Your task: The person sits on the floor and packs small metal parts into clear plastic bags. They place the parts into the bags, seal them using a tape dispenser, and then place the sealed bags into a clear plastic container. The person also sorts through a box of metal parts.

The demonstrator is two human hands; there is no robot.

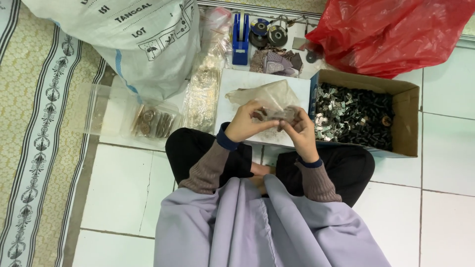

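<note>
Though blurred, small bag [271, 101] btwn both hands' grip, contents unclear.

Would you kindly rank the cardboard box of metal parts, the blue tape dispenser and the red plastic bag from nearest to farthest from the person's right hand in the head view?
1. Cardboard box: just beside the right hand, to the picture's right.
2. Blue tape dispenser: above the hand, towards the top edge.
3. Red plastic bag: top right corner, beyond the box.

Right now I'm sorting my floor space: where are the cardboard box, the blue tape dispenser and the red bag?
cardboard box [408, 121], head view, right wall.
blue tape dispenser [241, 42], head view, its body.
red bag [391, 32], head view, middle of the plastic.
</note>
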